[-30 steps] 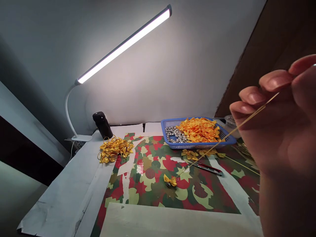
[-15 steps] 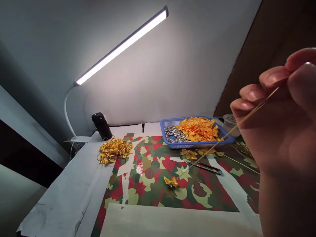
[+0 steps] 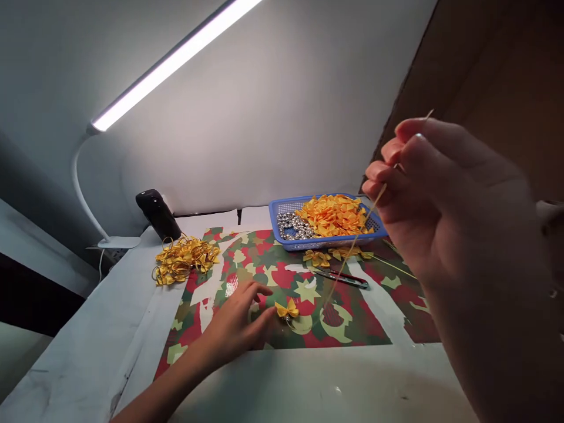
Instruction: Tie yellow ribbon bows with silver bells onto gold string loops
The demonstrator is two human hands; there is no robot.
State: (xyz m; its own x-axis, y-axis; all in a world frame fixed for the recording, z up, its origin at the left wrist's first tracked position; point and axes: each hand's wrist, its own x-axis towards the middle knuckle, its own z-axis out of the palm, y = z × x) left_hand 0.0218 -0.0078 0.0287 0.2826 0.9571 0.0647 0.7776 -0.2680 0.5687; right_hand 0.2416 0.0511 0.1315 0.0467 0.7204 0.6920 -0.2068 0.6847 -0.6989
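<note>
Raised at the right, my right hand (image 3: 440, 176) pinches a thin gold cord (image 3: 355, 241), whose free length hangs down toward the table. Low over the patterned sheet, my left hand (image 3: 242, 323) has its thumb and fingers apart and holds nothing. Just right of its fingertips lies a small yellow bow (image 3: 287, 308) with a silver bell (image 3: 288, 320) under it. Whether the fingertips touch the bow I cannot tell.
A blue basket (image 3: 324, 239) holds yellow bows (image 3: 335, 214) and silver bells (image 3: 293, 226). In front lie more bows (image 3: 316, 257) and a slim tool (image 3: 343, 278). At left are a pile of looped bows (image 3: 187, 258), a black object (image 3: 158, 214) and a lamp (image 3: 176, 61).
My left hand has come into view beside the bow with the bell. My right hand, still pinching the cord, shows farther left and more fully. The whole view has shifted.
</note>
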